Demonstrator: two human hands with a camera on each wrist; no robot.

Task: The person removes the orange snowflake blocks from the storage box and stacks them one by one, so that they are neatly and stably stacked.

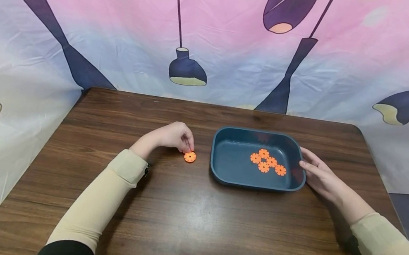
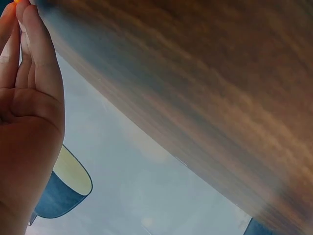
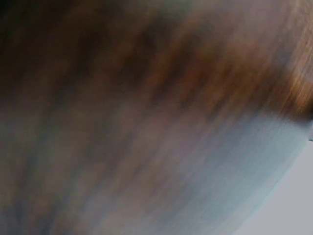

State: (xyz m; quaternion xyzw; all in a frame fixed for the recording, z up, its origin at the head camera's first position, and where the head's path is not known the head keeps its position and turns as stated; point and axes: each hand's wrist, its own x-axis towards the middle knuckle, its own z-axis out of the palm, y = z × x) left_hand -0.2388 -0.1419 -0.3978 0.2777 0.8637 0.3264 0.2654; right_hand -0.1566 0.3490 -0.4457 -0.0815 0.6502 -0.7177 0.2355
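My left hand [image 1: 175, 136] pinches a small orange notched disc [image 1: 190, 156] at its far edge, low over the table to the left of the container. In the left wrist view the fingers [image 2: 43, 46] reach up to the top corner, with a sliver of orange at the tips. A dark blue rectangular container [image 1: 256, 187] with rounded corners stands right of centre. My right hand [image 1: 320, 177] grips its right end, thumb at the rim and fingers along the outer wall. Several orange notched discs [image 1: 271, 162] lie clustered inside, right of its middle. The right wrist view is mostly blurred.
All of this stands on a brown wood-grain table [image 1: 194, 226]. A pink and blue cloth backdrop [image 1: 133, 24] printed with lamps hangs behind the table's far edge and down both sides.
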